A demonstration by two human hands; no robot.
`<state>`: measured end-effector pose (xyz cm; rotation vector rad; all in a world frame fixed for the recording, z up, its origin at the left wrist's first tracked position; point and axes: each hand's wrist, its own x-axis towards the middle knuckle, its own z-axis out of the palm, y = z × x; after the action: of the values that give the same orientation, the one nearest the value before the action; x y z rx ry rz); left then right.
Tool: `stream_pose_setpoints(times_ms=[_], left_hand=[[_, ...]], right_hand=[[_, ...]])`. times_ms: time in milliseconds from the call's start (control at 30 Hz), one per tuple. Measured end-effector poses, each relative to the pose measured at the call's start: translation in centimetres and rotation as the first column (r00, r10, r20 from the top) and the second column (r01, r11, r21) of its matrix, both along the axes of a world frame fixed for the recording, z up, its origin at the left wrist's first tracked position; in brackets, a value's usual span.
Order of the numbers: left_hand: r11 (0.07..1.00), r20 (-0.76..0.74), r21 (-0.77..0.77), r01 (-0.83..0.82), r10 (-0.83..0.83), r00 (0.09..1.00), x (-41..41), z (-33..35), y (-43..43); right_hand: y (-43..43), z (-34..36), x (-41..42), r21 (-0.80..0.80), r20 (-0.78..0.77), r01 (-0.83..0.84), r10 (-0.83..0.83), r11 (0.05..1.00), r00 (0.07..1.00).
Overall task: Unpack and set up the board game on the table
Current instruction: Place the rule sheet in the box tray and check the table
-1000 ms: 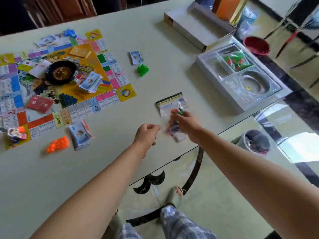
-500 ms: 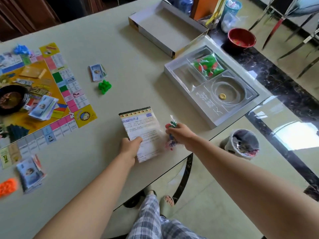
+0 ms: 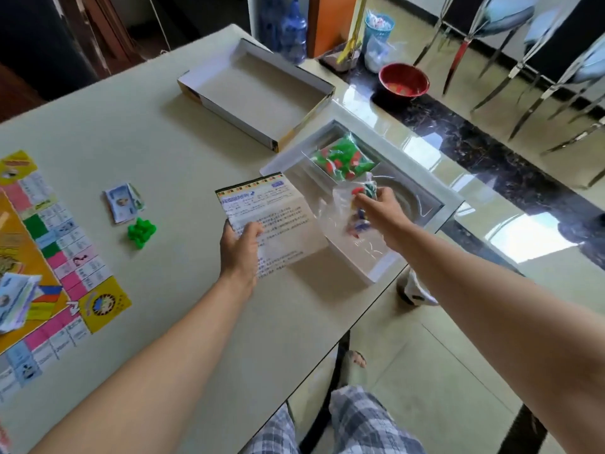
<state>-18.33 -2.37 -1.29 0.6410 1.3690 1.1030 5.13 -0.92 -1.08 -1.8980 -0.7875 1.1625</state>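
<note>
The left hand (image 3: 240, 253) grips the near left corner of a printed rules sheet (image 3: 278, 224), with its thumb curled onto the sheet's face. The hand hides that corner, and the print is too small to read. The sheet sits just left of the white plastic tray (image 3: 453, 204) and its right edge reaches over the tray's near-left rim; whether they touch cannot be told.

The right hand (image 3: 386, 214) is above the tray's near half, pinching the top of a clear bag (image 3: 343, 211) of small red, blue and green pieces. The film blurs the pieces, so their shapes cannot be made out, and the fingertips are hidden behind the bag.

In the tray's far compartment lies a second bag of green and red pieces (image 3: 340, 158). Just beyond the tray's far-left corner sits an open cardboard box (image 3: 258, 93).

Well left of the tray lie a heap of green pieces (image 3: 141, 232), a small stack of cards (image 3: 122, 203) and the game board (image 3: 49, 244), which the left frame edge cuts off. These all rest on the pale table (image 3: 163, 142).
</note>
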Motion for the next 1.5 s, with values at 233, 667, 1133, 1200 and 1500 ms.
stream_pose_setpoints(times_ms=[233,667,1133,1200,1500], left_hand=[[0.998,0.057,-0.017,-0.066,0.067,0.996,7.4,-0.6,2.4],[0.987,-0.366,-0.100,-0.123,0.079,0.927,17.7,-3.6,3.2],[0.826,-0.920,-0.283,0.488,-0.377,0.105,18.3,-4.3,1.6],[0.750,-0.859,-0.435,0.498,-0.512,0.021,18.8,-4.7,1.4],[0.896,-0.951,-0.135,0.423,-0.237,0.199,17.4,-3.1,3.3]], right_hand=[[3.8,-2.0,8.6,-0.205,0.349,-0.136,0.203,0.969,0.915],[6.6,-3.2,13.6,-0.065,0.701,-0.764,0.574,0.642,0.423],[6.6,-3.1,14.1,-0.009,0.674,-0.881,0.654,0.473,0.344],[6.4,-3.4,14.1,-0.101,0.651,-0.917,0.723,0.386,0.232],[8.4,-2.9,12.8,0.006,0.672,-0.873,0.645,0.487,0.364]])
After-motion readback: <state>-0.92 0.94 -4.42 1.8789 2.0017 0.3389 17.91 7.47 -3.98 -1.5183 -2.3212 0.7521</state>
